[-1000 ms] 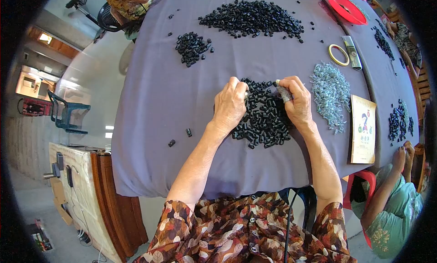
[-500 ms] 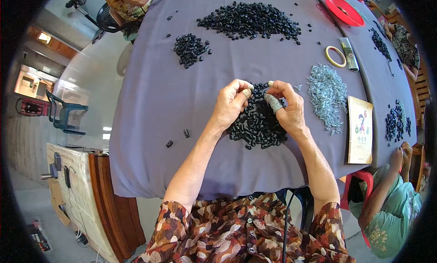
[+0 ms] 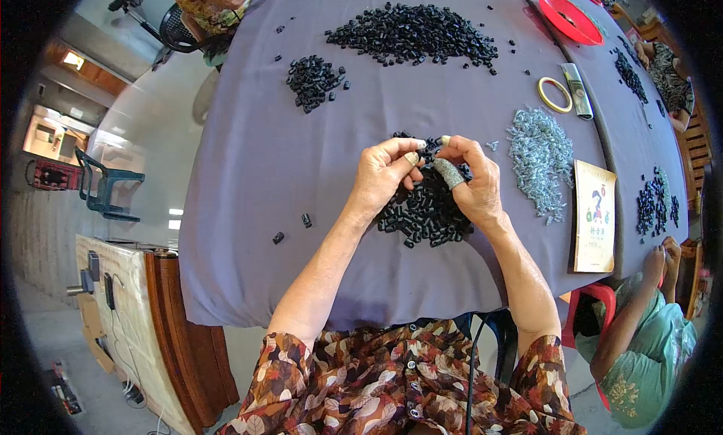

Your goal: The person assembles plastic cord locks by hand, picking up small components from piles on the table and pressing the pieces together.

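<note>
Over the near heap of small black pieces (image 3: 425,213), my two hands are close together. My left hand (image 3: 384,171) has thumb and forefinger pinched, and what lies between them is too small to make out. Beside it, my right hand (image 3: 474,175) curls its fingers toward the left fingertips, with a grey wrap on one digit; its grip is also too small to read. To the right lies a pile of small clear pieces (image 3: 541,160). Two loose black pieces (image 3: 306,220) rest left of my left forearm.
Farther back are a large black heap (image 3: 414,34) and a smaller one (image 3: 312,82). At right are a tape roll (image 3: 555,94), a booklet (image 3: 595,216) and a red tray (image 3: 568,17). A person in green (image 3: 648,344) sits at the right; others sit farther off.
Compared with a second ago, my hands have come closer together above the near heap. The fingers of my right hand have shifted, showing more of the grey wrap.
</note>
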Tool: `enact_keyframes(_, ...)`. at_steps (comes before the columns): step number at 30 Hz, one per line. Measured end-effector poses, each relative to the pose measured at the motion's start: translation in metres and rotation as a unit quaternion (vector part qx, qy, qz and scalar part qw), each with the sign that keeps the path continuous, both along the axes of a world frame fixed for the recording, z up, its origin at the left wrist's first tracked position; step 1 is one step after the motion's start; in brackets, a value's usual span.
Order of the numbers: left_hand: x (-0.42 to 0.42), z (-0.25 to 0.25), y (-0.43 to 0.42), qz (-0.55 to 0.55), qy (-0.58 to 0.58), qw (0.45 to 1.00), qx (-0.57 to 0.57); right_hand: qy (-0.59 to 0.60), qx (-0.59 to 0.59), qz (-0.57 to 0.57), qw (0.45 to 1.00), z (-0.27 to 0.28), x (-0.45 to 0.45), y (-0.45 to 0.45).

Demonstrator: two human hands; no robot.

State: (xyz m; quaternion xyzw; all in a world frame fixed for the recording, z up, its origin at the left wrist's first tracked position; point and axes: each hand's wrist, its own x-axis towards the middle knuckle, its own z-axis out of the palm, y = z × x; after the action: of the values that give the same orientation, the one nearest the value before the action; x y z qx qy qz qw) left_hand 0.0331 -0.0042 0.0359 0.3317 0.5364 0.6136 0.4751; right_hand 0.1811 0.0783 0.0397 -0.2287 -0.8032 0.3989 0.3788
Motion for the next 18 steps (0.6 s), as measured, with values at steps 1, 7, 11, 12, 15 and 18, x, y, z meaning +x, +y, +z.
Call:
enact_keyframes(1,-0.0001,0.0002,0.0,0.006,-0.024,1.0,0.004,-0.004,0.007,-0.004,1.0,0.0007,0.0006,-0.0004)
enact_keyframes(7,-0.0004,0.0016,-0.0001,0.021,-0.1,0.995,-0.009,0.004,0.03,-0.014,0.999,0.0005,-0.0002,-0.0019)
enact_keyframes(11,0.0024,-0.003,0.0016,0.018,-0.117,0.993,0.005,0.009,0.038,-0.005,0.999,0.0008,-0.0015,-0.0033)
enact_keyframes(12,0.0032,-0.0032,0.0016,0.013,-0.118,0.993,0.005,0.01,0.045,-0.004,0.999,0.0008,-0.0015,-0.0033)
enact_keyframes(15,0.0064,-0.0048,0.0013,0.01,-0.128,0.992,0.007,0.008,0.064,0.0,0.998,0.0013,-0.0021,-0.0041)
enact_keyframes(18,0.0081,-0.0062,0.0022,0.013,-0.129,0.991,0.008,0.0,0.081,0.001,0.997,0.0047,-0.0012,-0.0046)
